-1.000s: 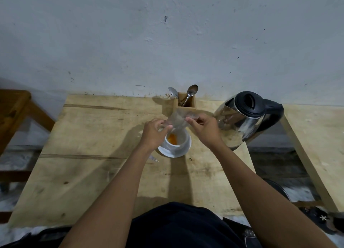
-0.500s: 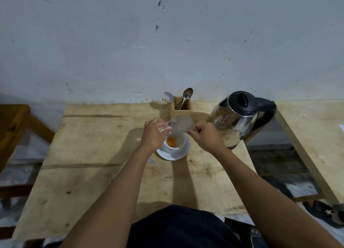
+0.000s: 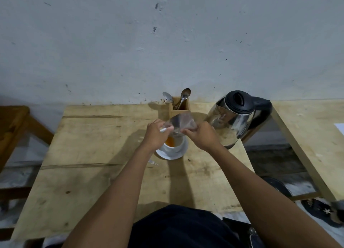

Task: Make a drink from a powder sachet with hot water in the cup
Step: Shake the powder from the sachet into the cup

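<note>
A white cup (image 3: pixel 176 148) stands on a white saucer (image 3: pixel 177 154) near the back middle of the wooden table (image 3: pixel 96 154). Orange powder (image 3: pixel 170 141) lies inside the cup. Directly above it a silvery sachet (image 3: pixel 181 124) is held tilted, its lower end over the cup. My left hand (image 3: pixel 157 134) pinches the sachet's left side and my right hand (image 3: pixel 202 136) pinches its right side. The sachet's mouth is hidden behind my fingers. A steel kettle (image 3: pixel 234 121) with a black lid and handle stands just right of my right hand.
A small wooden holder (image 3: pixel 181 108) with two spoons (image 3: pixel 185 95) stands against the wall behind the cup. A torn scrap (image 3: pixel 153 162) lies on the table left of the saucer. A second table (image 3: pixel 316 145) is at the right, a wooden chair (image 3: pixel 13 128) at the left.
The sachet has been tipped lower and flatter over the cup, both hands keeping hold of it. The camera view has shifted slightly.
</note>
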